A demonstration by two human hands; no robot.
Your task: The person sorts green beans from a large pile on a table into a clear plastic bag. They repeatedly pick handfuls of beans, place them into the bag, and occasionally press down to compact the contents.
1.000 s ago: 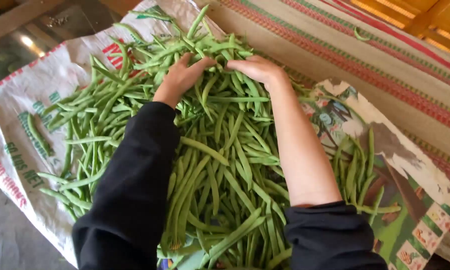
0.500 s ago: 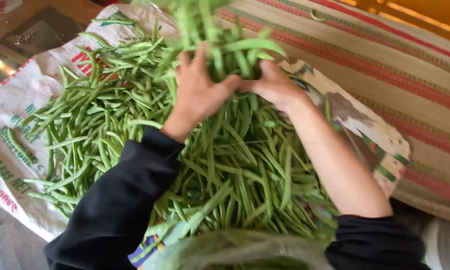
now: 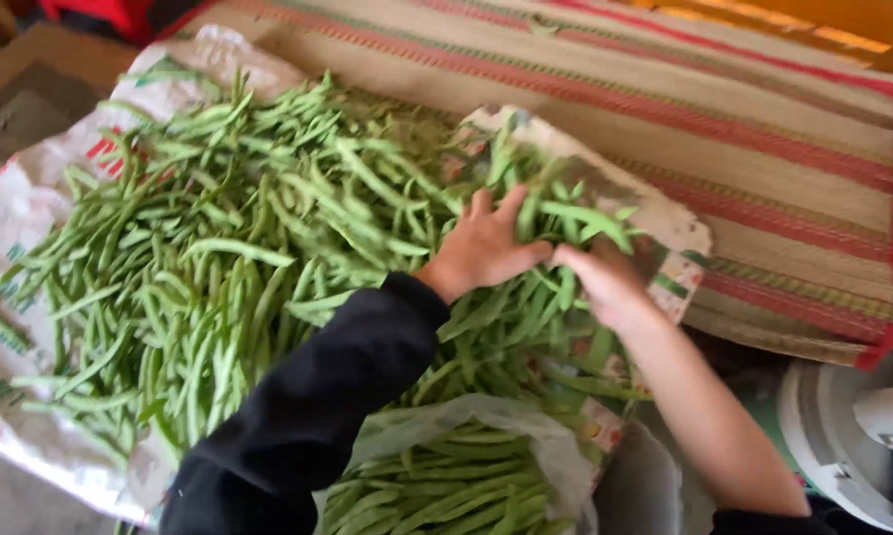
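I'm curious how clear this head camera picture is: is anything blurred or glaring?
Head view: the green beans are smeared by motion, most near the left hand and right hand; soft daylight, no hard shadows; an over-bright yellow strip glares at the top right; the striped mat looks slightly soft.

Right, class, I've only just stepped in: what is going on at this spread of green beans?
A person in black sleeves has both bare hands in a big heap of green beans spread on printed sacks over a striped mat. The left hand and right hand gather a bunch of beans at the heap's right edge. A clear plastic bag holding more beans sits just below the arms.
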